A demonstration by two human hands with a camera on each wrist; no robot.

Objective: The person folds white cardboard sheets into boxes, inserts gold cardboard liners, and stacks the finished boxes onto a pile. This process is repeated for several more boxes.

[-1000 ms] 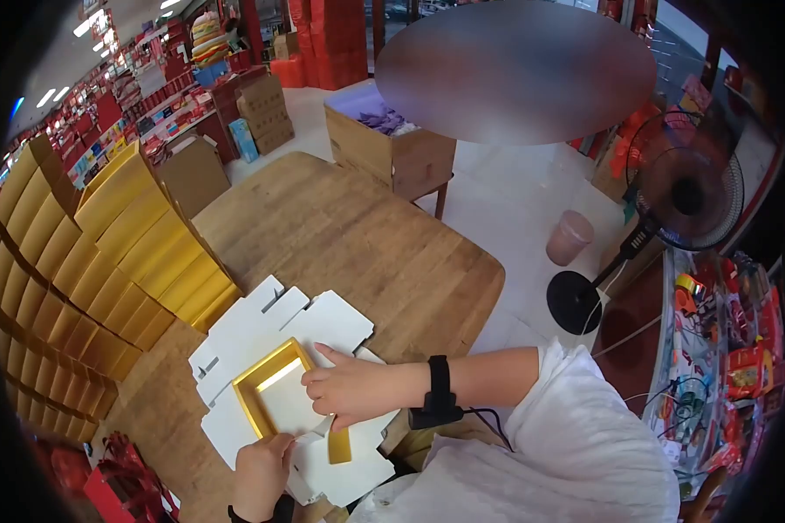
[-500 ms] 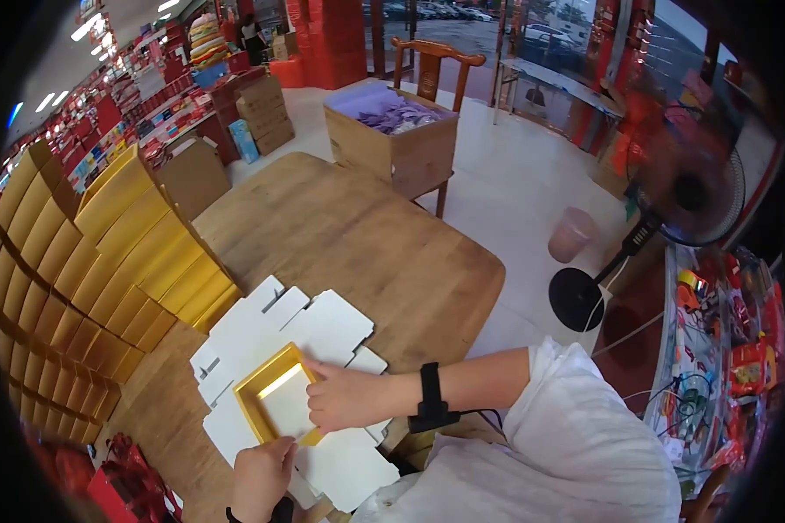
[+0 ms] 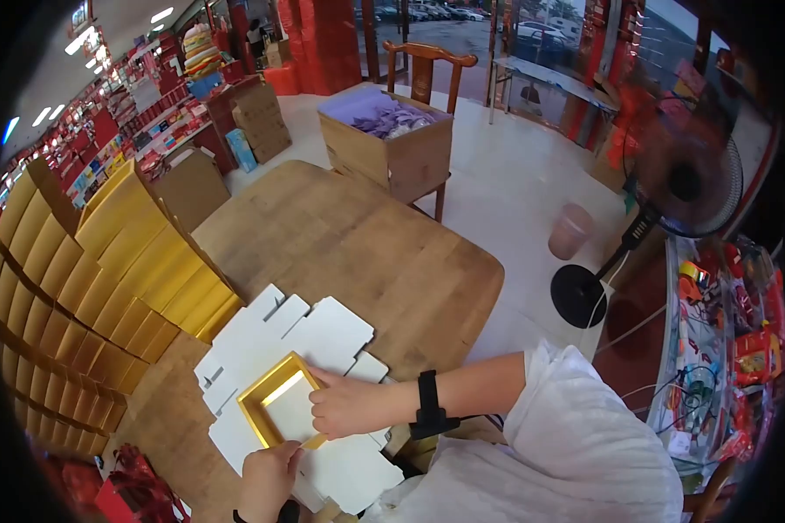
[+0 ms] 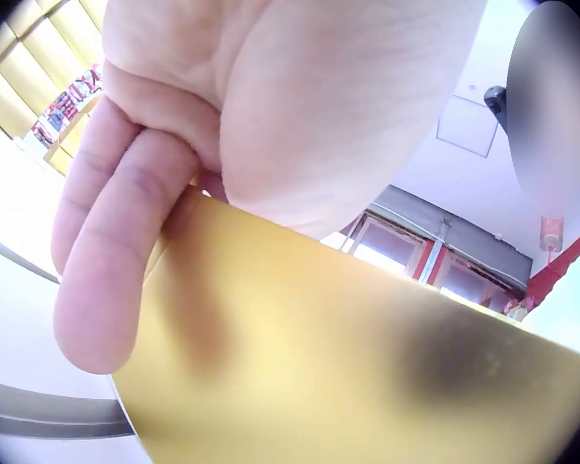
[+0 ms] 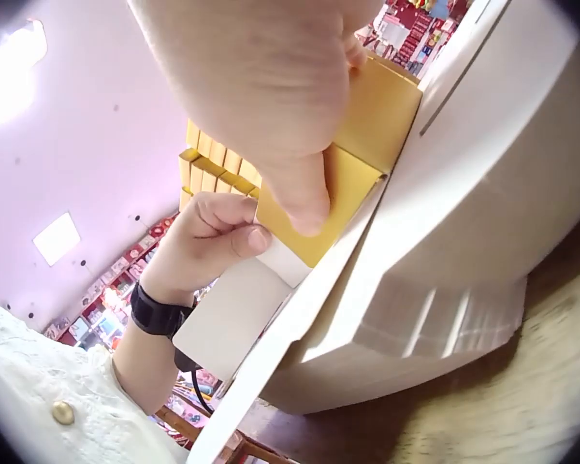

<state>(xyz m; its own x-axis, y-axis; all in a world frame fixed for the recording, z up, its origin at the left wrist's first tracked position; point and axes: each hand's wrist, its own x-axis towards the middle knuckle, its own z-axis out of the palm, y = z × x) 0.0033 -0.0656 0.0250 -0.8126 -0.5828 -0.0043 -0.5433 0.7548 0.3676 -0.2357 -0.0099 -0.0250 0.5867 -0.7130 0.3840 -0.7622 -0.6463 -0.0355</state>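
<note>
A small square box [image 3: 251, 410] with gold walls and a white floor lies on stacked white die-cut card sheets [image 3: 331, 327]. My left hand [image 3: 269, 478] pinches its near wall between thumb and fingers; in the left wrist view the fingers lie beside a gold panel [image 4: 367, 358]. On the right side, my right hand [image 3: 356, 407] grips the box wall. The right wrist view shows the right hand's [image 5: 261, 97] thumb pressed on the gold surface [image 5: 353, 193], with the left hand [image 5: 208, 246] holding the edge beside it. The outer side of the right wall is hidden.
Tall stacks of gold boxes [image 3: 148, 253] stand left on the wooden table [image 3: 349, 235]. Beyond it, a carton [image 3: 419, 161] of purple material sits on a chair. A fan [image 3: 576, 296], a bin [image 3: 569, 231] and packed shelves [image 3: 733, 349] are at the right.
The gold flap that lay outward over the white sheets near my hands has been folded up into the box's near side. My right hand has shifted slightly along the wall; the left keeps its pinch.
</note>
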